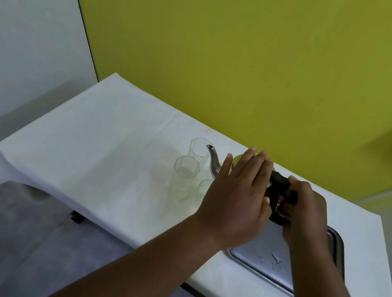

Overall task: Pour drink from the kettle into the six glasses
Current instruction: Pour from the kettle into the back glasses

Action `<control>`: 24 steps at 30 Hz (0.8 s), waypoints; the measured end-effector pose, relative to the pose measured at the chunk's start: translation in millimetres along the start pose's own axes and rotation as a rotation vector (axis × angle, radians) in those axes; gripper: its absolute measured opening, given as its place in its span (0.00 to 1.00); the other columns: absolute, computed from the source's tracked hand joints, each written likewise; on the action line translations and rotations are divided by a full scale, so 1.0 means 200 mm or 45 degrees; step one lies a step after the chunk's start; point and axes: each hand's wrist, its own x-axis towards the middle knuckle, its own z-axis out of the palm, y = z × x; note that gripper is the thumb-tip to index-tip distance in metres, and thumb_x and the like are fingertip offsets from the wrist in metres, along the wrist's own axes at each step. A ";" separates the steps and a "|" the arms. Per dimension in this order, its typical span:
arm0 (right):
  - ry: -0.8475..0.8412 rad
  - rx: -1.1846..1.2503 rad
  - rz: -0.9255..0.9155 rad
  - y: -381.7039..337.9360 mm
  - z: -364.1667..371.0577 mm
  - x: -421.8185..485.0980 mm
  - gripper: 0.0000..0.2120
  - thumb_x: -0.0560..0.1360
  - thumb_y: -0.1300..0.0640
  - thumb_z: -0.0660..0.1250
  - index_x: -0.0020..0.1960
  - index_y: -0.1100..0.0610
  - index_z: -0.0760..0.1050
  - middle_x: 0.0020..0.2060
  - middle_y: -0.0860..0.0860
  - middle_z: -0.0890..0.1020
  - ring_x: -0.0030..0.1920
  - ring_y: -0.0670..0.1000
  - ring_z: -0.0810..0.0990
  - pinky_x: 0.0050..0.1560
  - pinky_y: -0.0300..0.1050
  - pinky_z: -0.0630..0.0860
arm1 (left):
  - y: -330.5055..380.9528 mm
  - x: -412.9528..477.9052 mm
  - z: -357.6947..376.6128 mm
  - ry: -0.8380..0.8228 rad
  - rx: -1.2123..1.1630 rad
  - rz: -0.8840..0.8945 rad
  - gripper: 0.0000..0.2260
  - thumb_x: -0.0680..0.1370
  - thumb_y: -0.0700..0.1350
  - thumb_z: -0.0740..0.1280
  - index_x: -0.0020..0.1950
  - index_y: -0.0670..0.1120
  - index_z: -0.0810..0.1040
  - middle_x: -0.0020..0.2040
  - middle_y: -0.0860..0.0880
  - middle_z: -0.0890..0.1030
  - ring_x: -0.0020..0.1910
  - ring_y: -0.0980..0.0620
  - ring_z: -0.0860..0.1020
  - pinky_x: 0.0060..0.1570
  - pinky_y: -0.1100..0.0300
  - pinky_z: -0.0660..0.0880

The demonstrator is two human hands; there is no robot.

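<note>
Here your right hand [305, 204] was closed around the kettle's [215, 165] black handle [281, 182], presumably to lift and tilt it. Your left hand [236, 197] lay open, fingers flat over the kettle's top, probably steadying the lid. The kettle stood just behind the tray [275, 255], its spout beside the glasses [186, 169]. No readable writing showed anywhere.

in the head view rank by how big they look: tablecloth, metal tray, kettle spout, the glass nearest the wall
1. tablecloth
2. metal tray, partly hidden by the right arm
3. glass nearest the wall
4. kettle spout
The tray lies nearer the camera than the glass, so its lead is partly nearness.
</note>
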 end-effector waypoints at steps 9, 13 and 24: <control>-0.090 -0.170 -0.118 -0.21 0.08 0.11 0.17 0.71 0.47 0.66 0.25 0.49 0.81 0.21 0.46 0.76 0.19 0.46 0.68 0.23 0.36 0.64 | -0.05 0.20 -0.07 0.090 -0.066 -0.046 0.29 0.72 0.46 0.51 0.74 0.40 0.63 0.76 0.43 0.65 0.77 0.44 0.58 0.72 0.40 0.60; -0.063 -0.359 -0.143 -0.25 0.09 0.20 0.18 0.69 0.44 0.67 0.22 0.49 0.78 0.18 0.47 0.73 0.19 0.47 0.66 0.24 0.38 0.63 | -0.09 0.24 -0.05 0.043 -0.116 -0.066 0.29 0.73 0.46 0.52 0.74 0.39 0.62 0.76 0.42 0.64 0.77 0.44 0.58 0.71 0.39 0.60; -0.029 -0.713 -0.218 -0.23 0.09 0.29 0.21 0.70 0.42 0.67 0.26 0.55 0.71 0.15 0.44 0.70 0.27 0.55 0.69 0.34 0.46 0.65 | -0.15 0.25 0.05 -0.094 -0.150 -0.133 0.29 0.77 0.43 0.59 0.77 0.39 0.56 0.78 0.42 0.59 0.78 0.44 0.56 0.74 0.43 0.57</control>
